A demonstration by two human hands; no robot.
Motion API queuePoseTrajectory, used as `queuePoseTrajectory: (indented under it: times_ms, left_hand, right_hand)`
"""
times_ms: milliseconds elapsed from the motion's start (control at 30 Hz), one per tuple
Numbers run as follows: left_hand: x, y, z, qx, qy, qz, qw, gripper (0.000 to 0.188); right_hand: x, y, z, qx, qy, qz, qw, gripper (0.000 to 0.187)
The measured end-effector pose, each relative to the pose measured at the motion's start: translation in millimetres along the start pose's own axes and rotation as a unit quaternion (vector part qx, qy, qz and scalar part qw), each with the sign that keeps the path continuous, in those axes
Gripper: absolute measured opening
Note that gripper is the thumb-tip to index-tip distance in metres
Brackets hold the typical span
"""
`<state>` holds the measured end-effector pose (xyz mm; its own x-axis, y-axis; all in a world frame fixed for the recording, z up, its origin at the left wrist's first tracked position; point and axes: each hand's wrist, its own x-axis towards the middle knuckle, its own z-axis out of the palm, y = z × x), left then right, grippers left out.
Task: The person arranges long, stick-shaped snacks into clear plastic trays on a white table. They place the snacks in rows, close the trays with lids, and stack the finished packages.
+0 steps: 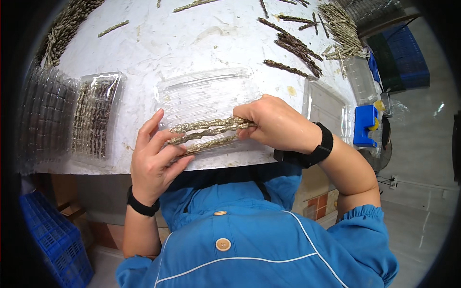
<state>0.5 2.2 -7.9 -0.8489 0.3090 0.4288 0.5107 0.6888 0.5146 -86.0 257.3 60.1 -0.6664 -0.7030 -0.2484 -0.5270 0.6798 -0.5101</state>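
Several thin, knobbly, greyish-gold braided sticks (206, 131) stretch side by side between my two hands. My left hand (153, 161) has its fingers and thumb around their left ends, with some fingers between the sticks. The right ends are pinched in the curled fingers of my right hand (278, 124). Beneath and just beyond the sticks lies a clear plastic tray (206, 86) with a ribbed bottom, close to the table's near edge. Part of the tray is hidden behind the sticks and hands.
A filled clear tray (96, 115) of similar sticks stands left, beside stacked clear trays (45, 120). Heaps lie at the far left (67, 29) and far right (341, 31). Darker sticks (293, 45) are scattered nearby. A blue tape dispenser (366, 126) sits at the right edge.
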Motion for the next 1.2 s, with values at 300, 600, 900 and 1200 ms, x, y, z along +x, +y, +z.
queuePoseTrajectory:
  times_ms: [300, 600, 900, 1200]
  left_hand:
    - [-2.1, -1.9, -0.1, -0.023, -0.016, -0.017, 0.999, 0.02]
    - [0.8, -1.3, -3.1, -0.014, -0.004, -0.01, 1.0, 0.023]
    - [-3.0, -3.2, -1.2, -0.064, 0.034, -0.014, 0.997, 0.036]
    - [-6.8, -7.2, 2.9, -0.097, 0.038, -0.02, 0.994, 0.047]
  right_hand:
    - [8.7, 0.1, -4.7, -0.006, -0.034, 0.011, 0.999, 0.018]
    - [7.7, 1.3, -12.6, 0.093, -0.028, 0.006, 0.995, 0.039]
    - [-6.3, 6.7, -5.3, 0.3, 0.071, 0.033, 0.951, 0.02]
    - [-10.7, -2.9, 4.9, 0.248, 0.006, 0.016, 0.968, 0.016]
